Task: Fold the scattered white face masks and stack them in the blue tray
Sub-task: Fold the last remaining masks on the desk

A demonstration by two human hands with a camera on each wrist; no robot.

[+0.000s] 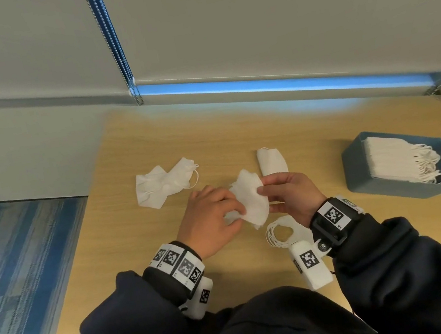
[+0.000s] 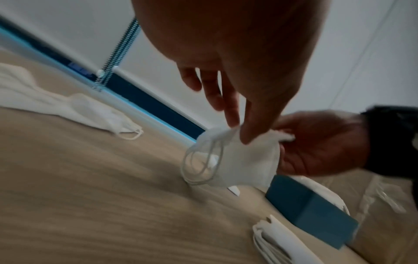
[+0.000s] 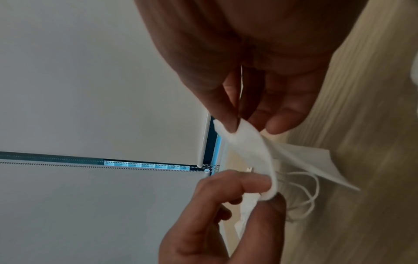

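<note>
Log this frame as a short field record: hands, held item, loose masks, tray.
left hand: pinches the held mask
right hand: pinches its other edge
held mask: white, lifted off the table, half folded
loose masks: overlapping, far left
folded mask: beyond the hands
blue tray: right side, holds a stack of masks

The person wears dark navy sleeves [image 1: 140, 320] of soft, loose cloth that end well behind the fingers, bunched at the wrists. Just behind each bare hand, left hand [image 1: 208, 221] and right hand [image 1: 291, 195], sits a black wrist band [image 1: 336, 223] faced with white squares printed with black-and-white square markers [image 1: 333, 215]; the left band [image 1: 172, 271] carries a row of several such markers. Under each wrist, on the side away from the fingers, hangs a white boxy camera housing [image 1: 311, 265] with its own marker, the right one fixed by a round screw [image 1: 322, 245].
</note>
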